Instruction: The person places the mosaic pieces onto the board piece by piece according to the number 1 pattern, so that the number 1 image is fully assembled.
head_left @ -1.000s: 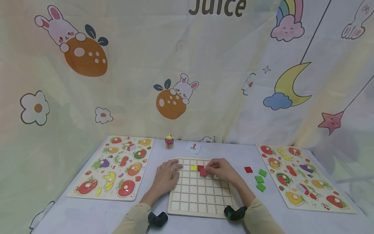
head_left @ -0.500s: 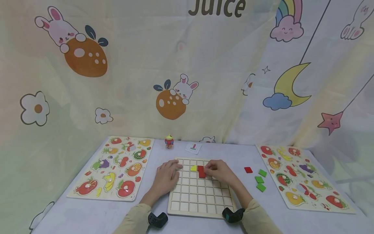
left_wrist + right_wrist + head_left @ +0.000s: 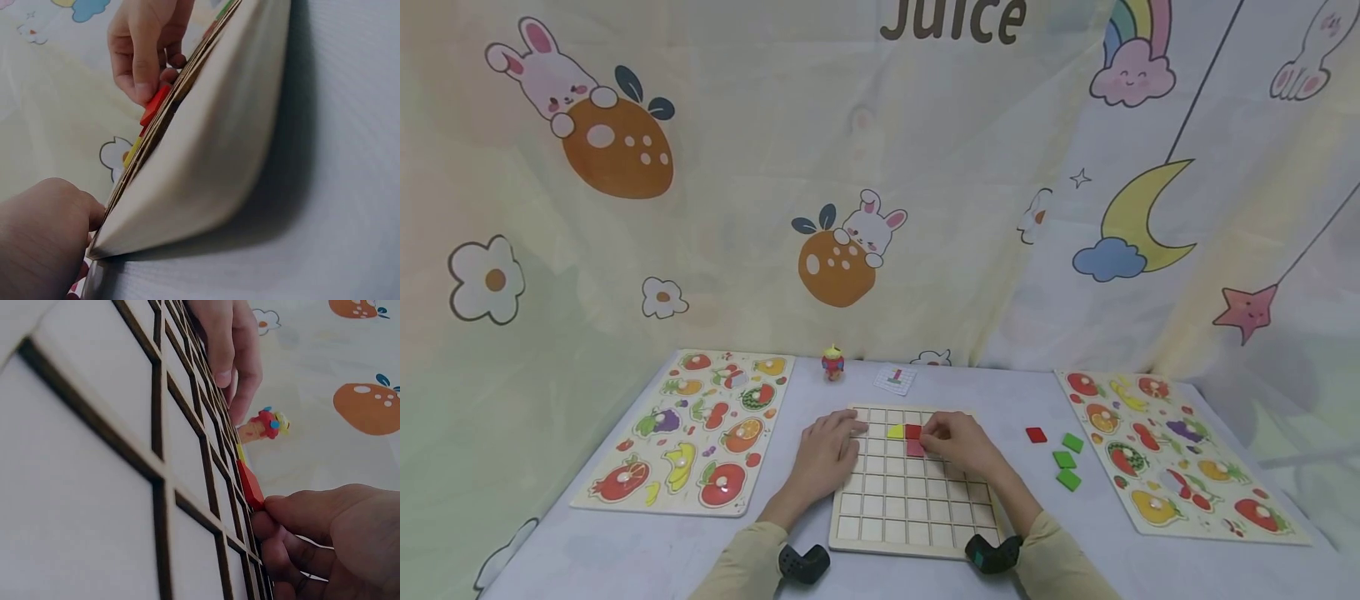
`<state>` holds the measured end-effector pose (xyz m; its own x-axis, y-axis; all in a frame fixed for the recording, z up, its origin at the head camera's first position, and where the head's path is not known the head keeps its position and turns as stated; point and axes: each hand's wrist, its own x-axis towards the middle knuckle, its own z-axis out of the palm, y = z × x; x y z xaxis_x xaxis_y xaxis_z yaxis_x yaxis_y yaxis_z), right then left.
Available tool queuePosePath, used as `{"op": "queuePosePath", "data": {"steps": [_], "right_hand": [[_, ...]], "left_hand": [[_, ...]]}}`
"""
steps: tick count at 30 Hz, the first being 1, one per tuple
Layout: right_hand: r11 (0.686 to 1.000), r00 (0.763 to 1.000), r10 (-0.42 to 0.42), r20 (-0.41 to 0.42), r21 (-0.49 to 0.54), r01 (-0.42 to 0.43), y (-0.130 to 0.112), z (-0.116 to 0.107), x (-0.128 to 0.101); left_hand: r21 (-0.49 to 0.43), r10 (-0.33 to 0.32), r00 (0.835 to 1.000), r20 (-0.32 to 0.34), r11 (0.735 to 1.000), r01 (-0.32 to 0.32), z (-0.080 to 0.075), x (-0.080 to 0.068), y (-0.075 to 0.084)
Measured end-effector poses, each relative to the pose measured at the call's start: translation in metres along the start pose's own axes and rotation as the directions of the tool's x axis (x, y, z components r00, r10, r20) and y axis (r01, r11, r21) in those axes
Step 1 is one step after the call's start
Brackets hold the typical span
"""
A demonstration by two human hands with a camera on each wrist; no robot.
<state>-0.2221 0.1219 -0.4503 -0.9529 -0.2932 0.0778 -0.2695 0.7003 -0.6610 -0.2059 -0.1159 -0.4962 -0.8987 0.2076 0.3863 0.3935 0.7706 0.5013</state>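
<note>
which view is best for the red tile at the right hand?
Head view: the red tile lies in the grid board at the right hand. Right wrist shows it edge-on; left wrist shows only a red sliver.

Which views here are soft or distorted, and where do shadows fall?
Head view: evenly lit, sharp, edges slightly bowed. Left wrist view: grid board looms large and soft, casting a dark shadow on the table. Right wrist view: near cells blurred; right hand and red tile sharper.

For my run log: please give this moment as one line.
left hand: rests on grid board | right hand: fingers pinch red tile | yellow tile: in board
</note>
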Motion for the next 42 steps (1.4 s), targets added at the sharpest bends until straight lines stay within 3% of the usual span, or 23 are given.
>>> {"op": "queuePosePath", "data": {"steps": [11, 19, 31, 38, 42], "right_hand": [[0.999, 0.999, -0.013, -0.036, -0.048, 0.011, 0.000, 0.003, -0.002], [0.999, 0.999, -0.022, -0.023, -0.025, 0.021, 0.004, -0.002, 0.000], [1.000, 0.999, 0.018, -0.035, -0.013, -0.019, 0.038, -0.043, 0.002], [0.996, 1.000, 0.010, -0.013, -0.091, -0.011, 0.059, -0.070, -0.005], [0.986, 0.997, 0.064, -0.031, -0.150, -0.068, 0.070, -0.083, -0.010]], "left_hand": [[-0.008, 0.005, 1.000, -0.003, 1.000, -0.005, 0.000, 0.000, 0.000], [-0.009, 0.012, 1.000, -0.007, 1.000, -0.012, 0.000, -0.001, 0.000], [-0.031, 0.014, 1.000, -0.018, 0.999, -0.014, 0.002, -0.001, -0.001], [-0.015, 0.008, 1.000, -0.004, 1.000, -0.008, 0.002, 0.000, -0.003], [-0.016, 0.009, 1.000, -0.008, 1.000, -0.009, 0.002, -0.001, -0.002]]}}
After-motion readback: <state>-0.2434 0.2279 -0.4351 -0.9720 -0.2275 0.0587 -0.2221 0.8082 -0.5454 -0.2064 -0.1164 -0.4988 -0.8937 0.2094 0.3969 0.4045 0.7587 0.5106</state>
